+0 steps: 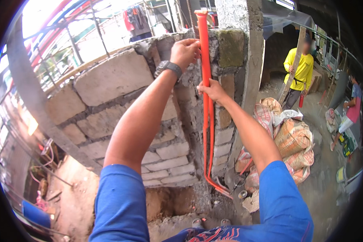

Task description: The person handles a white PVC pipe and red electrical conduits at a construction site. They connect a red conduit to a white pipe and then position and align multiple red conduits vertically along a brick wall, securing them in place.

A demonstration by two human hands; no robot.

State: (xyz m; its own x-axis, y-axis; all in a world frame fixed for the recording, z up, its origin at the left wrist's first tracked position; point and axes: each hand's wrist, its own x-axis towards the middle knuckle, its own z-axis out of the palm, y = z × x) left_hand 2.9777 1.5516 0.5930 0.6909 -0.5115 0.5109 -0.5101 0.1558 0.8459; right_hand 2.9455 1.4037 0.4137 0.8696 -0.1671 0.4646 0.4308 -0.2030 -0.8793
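An orange plastic conduit pipe (206, 60) stands upright against the block wall, its flared end at the top. My right hand (214, 91) is wrapped round it partway down, thumb across the front. Higher up, my left hand (184, 53) is beside the pipe's left side, its fingers curled in a pinch; what they hold, if anything, is too small to make out. A second orange pipe (211, 133) runs close alongside lower down, and both bend to the right near the ground. A thin ribbed steel bar (190, 16) rises just left of the pipe's top.
The wall of grey blocks (115, 76) fills the middle, beside a concrete column (252, 52). Stacked filled sacks (292, 137) stand at right. A person in a yellow shirt (300, 66) holds a wooden plank (296, 60); another person (353, 107) is farther right. A dug hole (169, 201) lies below the wall.
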